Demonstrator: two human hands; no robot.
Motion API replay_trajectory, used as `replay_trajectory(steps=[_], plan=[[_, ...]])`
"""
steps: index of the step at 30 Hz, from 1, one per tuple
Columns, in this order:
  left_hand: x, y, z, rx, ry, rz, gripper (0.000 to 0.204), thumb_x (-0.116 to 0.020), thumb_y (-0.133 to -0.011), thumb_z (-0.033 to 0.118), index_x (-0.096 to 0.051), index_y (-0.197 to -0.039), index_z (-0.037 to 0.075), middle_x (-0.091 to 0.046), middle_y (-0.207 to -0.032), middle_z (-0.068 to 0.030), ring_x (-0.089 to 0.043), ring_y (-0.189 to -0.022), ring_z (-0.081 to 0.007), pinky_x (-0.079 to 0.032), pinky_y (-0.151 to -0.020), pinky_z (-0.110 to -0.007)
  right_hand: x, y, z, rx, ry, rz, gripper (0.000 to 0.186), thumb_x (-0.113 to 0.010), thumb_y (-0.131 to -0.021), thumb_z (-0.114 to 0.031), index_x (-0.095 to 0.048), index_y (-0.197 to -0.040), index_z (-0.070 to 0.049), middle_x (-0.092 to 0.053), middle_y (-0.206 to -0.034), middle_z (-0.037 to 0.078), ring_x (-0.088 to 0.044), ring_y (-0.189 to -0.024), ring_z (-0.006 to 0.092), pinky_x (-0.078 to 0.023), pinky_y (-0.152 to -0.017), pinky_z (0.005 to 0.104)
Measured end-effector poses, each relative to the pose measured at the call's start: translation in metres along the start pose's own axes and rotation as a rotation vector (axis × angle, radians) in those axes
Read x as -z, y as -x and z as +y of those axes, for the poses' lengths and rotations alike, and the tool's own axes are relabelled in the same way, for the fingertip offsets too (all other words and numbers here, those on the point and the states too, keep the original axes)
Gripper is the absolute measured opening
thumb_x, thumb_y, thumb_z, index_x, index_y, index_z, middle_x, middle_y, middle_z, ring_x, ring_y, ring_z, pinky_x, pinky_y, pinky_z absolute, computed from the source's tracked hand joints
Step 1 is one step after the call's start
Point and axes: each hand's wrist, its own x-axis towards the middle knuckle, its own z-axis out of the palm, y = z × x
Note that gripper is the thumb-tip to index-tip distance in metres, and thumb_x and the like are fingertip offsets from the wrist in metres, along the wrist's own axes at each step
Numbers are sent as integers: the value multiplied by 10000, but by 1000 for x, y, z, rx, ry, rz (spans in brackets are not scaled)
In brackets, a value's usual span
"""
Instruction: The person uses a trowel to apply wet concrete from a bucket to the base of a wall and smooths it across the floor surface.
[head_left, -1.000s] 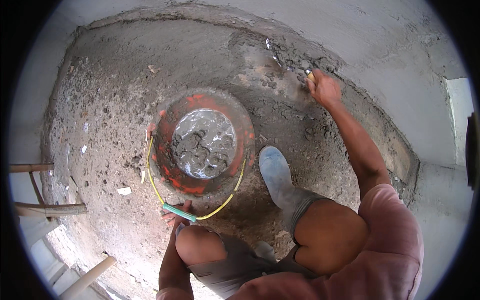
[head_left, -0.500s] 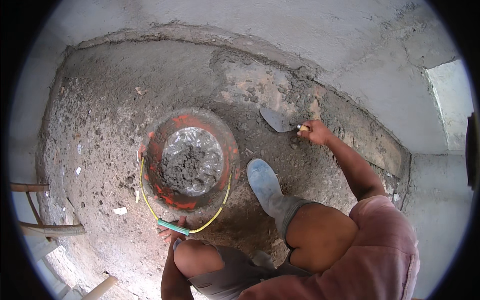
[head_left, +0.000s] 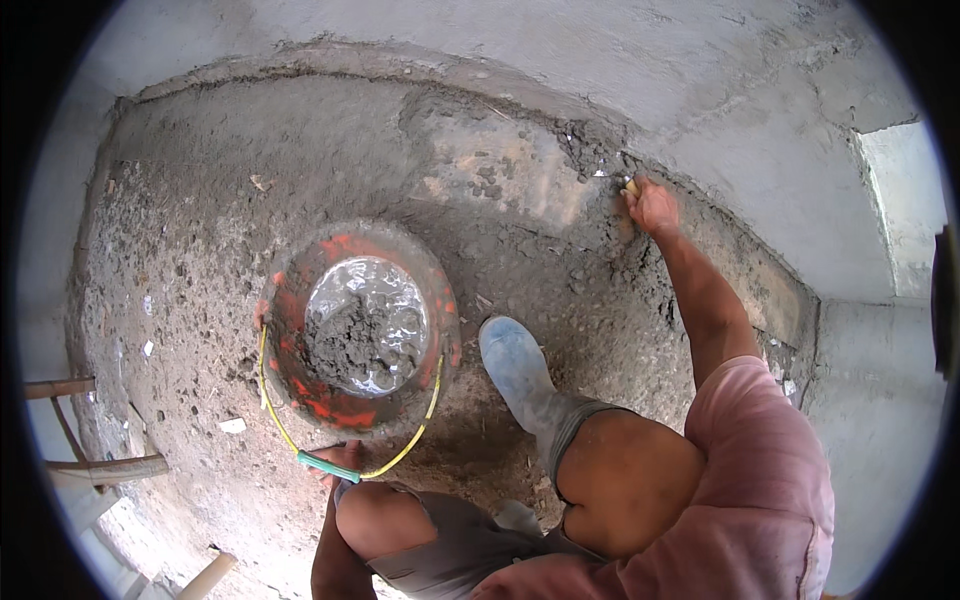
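Observation:
My right hand (head_left: 651, 210) is closed around the wooden handle of a trowel (head_left: 631, 187), low at the wall's foot among lumpy grey mortar (head_left: 585, 155); the blade is hard to make out. A red bucket (head_left: 335, 408), caked in grey, holds wet mortar with glossy water around lumps. Its yellow handle with a green grip (head_left: 328, 464) lies swung toward me. My left hand (head_left: 345, 452) is low beside the bucket, beside my knee, fingers spread and partly hidden by that grip. My grey-blue boot (head_left: 510, 365) stands right of the bucket.
Grey plastered walls (head_left: 700, 80) enclose the rough, debris-strewn floor (head_left: 180, 250), with a smoother mortar band along the far edge and a paler patch (head_left: 500, 170). Wooden poles (head_left: 110, 468) reach in from the left. A pale recess (head_left: 895, 200) is in the right wall.
Since half a second ago, my right hand has moved the trowel away from me, back to the wall's foot; its blade was flat and visible then. The bucket appears farther left in view.

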Motion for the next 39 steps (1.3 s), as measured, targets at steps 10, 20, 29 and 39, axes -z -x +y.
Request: replay_trajectory(steps=[10, 20, 29, 39], plan=[[63, 47, 18, -4, 184, -213, 1574, -918, -699, 674, 167, -1701, 130, 120, -1712, -421, -38, -1533, -722, -234, -1218, -766, 108, 62, -173, 686, -244, 307, 346, -710, -997, -430, -650, -1182, -144, -754, -1100, 143, -736, -948, 404, -576, -782, 526], [78, 71, 40, 73, 297, -304, 1610, -952, -700, 537, 277, -1669, 160, 363, -1699, -283, 207, -1553, -642, -195, -1249, -735, 102, 39, -162, 321, -31, -200, 467, -627, -1012, -419, -655, -1201, 6, -751, -1009, 279, -718, -1003, 477, -534, -892, 582], [45, 47, 25, 78, 337, -310, 1714, -1003, -649, 556, 317, -1637, 87, 390, -1671, -316, 272, -1534, -633, -116, -1248, -765, 15, -91, -310, 345, -64, -178, 506, -671, -935, -429, -767, -1122, 31, -753, -1127, 296, -704, -1130, 463, -547, -989, 528], [63, 45, 26, 87, 268, -290, 1700, -1000, -655, 528, 317, -1638, 93, 389, -1662, -336, 265, -1519, -663, -134, -1237, -776, -28, -109, -379, 222, -515, -125, 589, -688, -964, -540, -762, -1230, -20, -741, -1249, 242, -691, -1184, 425, -533, -1023, 508]])
